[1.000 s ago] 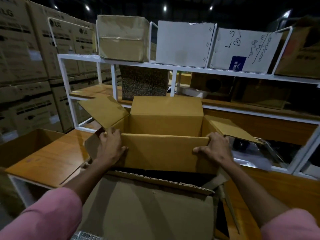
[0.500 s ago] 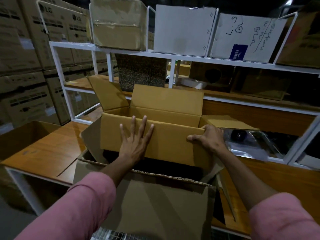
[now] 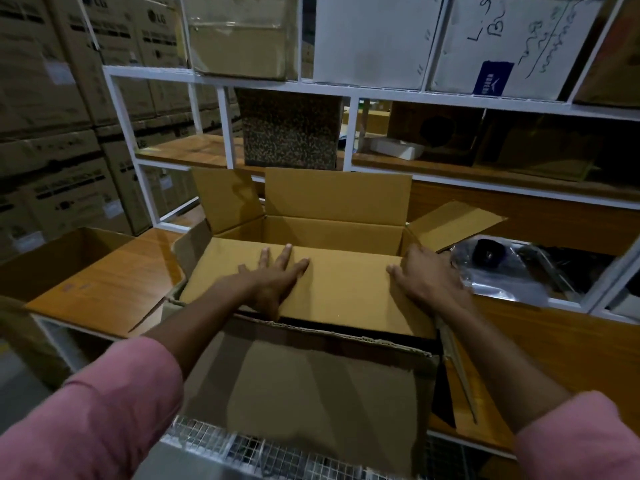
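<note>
An open brown cardboard box [image 3: 332,233] stands on the wooden table before me, its back and left flaps upright and its right flap folded outward. My left hand [image 3: 277,282] lies flat with spread fingers on the near flap [image 3: 346,292], pressing it down over the opening. My right hand [image 3: 426,278] rests on the flap's right end at the box corner, fingers bent over the edge. A larger, darker carton [image 3: 304,386] sits open below, nearest to me.
A white metal rack [image 3: 349,93] with wooden shelves carries cartons and white boxes behind the box. Stacked printed cartons [image 3: 52,109] fill the left. An open box [image 3: 59,265] sits at the left, a shiny plastic bag [image 3: 512,268] at the right, wire mesh [image 3: 242,448] below.
My left hand left the box's left corner and laid itself flat on the near flap. That flap has swung down over the opening. The left side flap rose upright.
</note>
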### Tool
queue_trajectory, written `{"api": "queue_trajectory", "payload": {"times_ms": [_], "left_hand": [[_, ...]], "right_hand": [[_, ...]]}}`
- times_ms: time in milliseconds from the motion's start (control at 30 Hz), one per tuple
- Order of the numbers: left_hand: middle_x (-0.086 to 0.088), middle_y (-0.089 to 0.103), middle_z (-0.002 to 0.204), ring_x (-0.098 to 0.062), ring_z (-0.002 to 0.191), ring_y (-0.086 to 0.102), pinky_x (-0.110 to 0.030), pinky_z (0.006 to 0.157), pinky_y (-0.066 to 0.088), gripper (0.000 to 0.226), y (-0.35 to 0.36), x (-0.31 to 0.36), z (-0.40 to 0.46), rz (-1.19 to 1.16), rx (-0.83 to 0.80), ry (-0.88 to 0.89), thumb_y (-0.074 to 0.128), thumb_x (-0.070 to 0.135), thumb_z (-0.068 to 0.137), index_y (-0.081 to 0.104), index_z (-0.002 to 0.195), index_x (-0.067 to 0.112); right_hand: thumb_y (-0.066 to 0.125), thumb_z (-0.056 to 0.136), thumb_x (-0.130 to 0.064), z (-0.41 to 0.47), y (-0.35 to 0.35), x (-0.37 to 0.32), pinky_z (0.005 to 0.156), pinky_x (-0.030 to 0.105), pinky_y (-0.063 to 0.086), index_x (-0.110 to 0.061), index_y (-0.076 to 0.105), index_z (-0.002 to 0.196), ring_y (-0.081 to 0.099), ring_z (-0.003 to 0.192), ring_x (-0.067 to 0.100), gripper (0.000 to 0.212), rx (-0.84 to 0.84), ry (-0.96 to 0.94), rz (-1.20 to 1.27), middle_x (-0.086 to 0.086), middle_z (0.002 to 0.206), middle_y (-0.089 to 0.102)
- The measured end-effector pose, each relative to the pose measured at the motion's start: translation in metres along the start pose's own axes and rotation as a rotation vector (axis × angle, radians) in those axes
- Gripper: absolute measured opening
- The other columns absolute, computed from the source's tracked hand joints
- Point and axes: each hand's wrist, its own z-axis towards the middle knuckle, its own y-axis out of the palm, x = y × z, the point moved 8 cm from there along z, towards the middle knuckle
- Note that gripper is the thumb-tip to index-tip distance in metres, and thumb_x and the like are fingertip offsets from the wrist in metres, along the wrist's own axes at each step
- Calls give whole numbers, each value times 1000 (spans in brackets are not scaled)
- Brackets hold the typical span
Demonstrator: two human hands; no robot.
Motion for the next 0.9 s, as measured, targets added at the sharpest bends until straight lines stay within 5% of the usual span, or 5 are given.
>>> {"api": "queue_trajectory", "payload": {"times_ms": [167,300,433,567,900], "left_hand": [[-1,38,155,-27,135,44,-42,109,42,87,-23,2,-34,-150,-84,114,70,14,83,29,155,39],[-1,62,133,-21,119,58,-33,95,48,56,-13,8,-42,-123,77,90,59,7,88,55,138,30],[-8,65,120,-30,110,61,-41,84,52,41,18,6,-41,-78,212,-15,53,15,92,58,127,35],[-7,66,119,-31,110,62,-40,81,47,39,26,4,-43,-93,280,-57,50,20,92,61,123,40],[-10,66,120,-35,111,61,-37,79,44,45,28,45,-36,-98,308,-35,49,15,92,63,129,38]], "right_hand": [[44,94,-66,-14,-2,-26,100,52,38,-22,63,95,45,123,35,47,-117,-163,-145,8,111,63],[42,98,-63,-13,38,-47,91,42,52,-19,65,105,60,98,19,50,-522,-302,75,1,103,66],[33,95,-71,-13,76,-37,106,47,45,-24,66,107,59,115,22,59,-727,-267,73,5,125,65],[23,94,-75,-11,108,-9,117,53,29,-11,43,148,34,145,33,87,-754,-161,-51,15,158,35],[18,99,-69,-22,101,22,121,51,20,-10,29,155,23,151,32,82,-771,-85,-69,14,164,23]]}}
